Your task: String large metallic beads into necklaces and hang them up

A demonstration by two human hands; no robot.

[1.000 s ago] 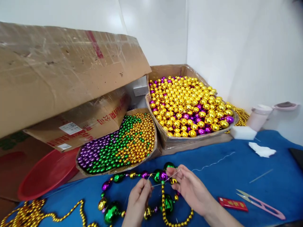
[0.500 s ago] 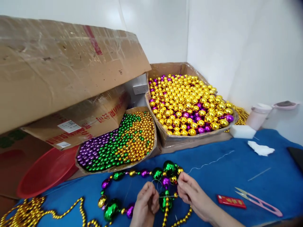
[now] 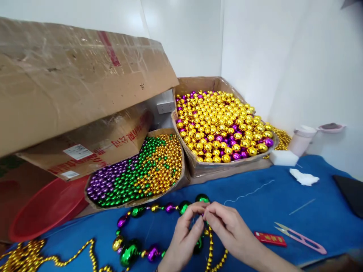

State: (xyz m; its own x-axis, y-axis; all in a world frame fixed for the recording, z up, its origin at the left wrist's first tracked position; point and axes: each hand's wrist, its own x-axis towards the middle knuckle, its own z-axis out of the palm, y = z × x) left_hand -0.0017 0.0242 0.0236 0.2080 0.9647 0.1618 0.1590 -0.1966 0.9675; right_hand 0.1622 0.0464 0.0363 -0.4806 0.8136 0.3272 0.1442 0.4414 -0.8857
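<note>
My left hand [image 3: 185,236] and my right hand [image 3: 231,232] meet over the blue cloth, both closed, thumbs and fingertips pinched together. They hold a fine thread at the near right of a bead necklace; the fingers cover most of it. This necklace, with large green [image 3: 130,252], purple and gold beads, lies in a loop left of and behind my hands. Below my right hand a strand of small gold beads [image 3: 210,251] runs down toward the near edge. Some green beads are partly hidden behind my fingers.
Behind are a box of gold and purple balls [image 3: 195,166] and a carton of small beads [image 3: 184,177]. Pink-handled snips [image 3: 307,241], a red packet [image 3: 270,238], a needle-like rod [image 3: 302,207] and white tissue [image 3: 303,176] lie right; gold bead strands [image 3: 24,255] and a red basin [image 3: 42,211] are left.
My hands, apart with a thread stretched between them before, have come together so that their fingertips touch. They now cover more of the necklace. The view has shifted slightly.
</note>
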